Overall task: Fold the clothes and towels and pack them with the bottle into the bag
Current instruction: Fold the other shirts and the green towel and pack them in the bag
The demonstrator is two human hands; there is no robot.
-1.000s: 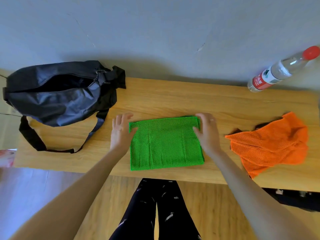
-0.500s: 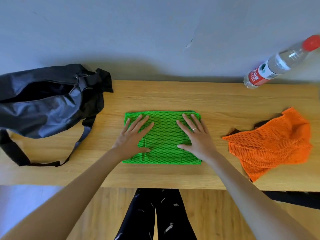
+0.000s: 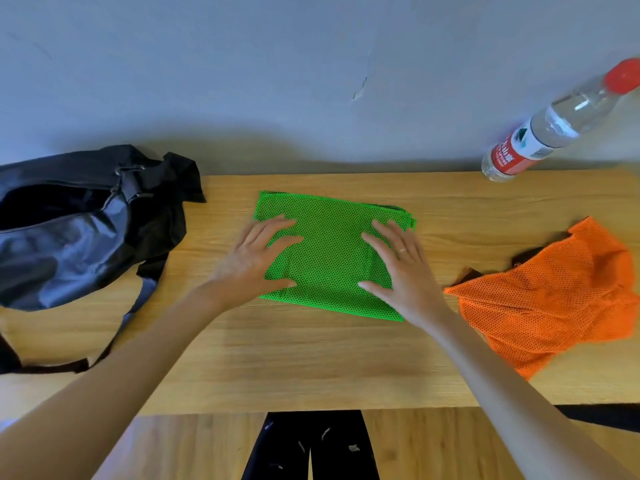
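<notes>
Hands first: the left hand [image 3: 254, 259] and the right hand [image 3: 401, 263] both lie flat, fingers straight and spread, palms down on the folded green mesh cloth [image 3: 330, 252], one toward each side edge. Neither grips anything; they press, and I judge the point is to flatten the layers and set the creases so the bundle keeps its shape when lifted. The cloth sits as a neat rectangle, slightly skewed, in the middle of the wooden table [image 3: 311, 358], directly before the person, where both arms reach it evenly. To the left of it, well apart from the hands, the black bag [image 3: 79, 233] slumps on the table's end with its mouth gaping open toward the cloth, its strap [image 3: 138, 306] trailing across the wood; that opening looks ready to receive things. To the right, the orange mesh garment [image 3: 554, 299] lies crumpled and unfolded, with something dark poking out beneath its left edge, possibly another item, though I cannot tell what. Beyond it at the table's far right corner stands the clear bottle [image 3: 547, 133] with a red cap and red label, apart from everything else. By my reckoning one piece is folded and nothing is packed yet.
</notes>
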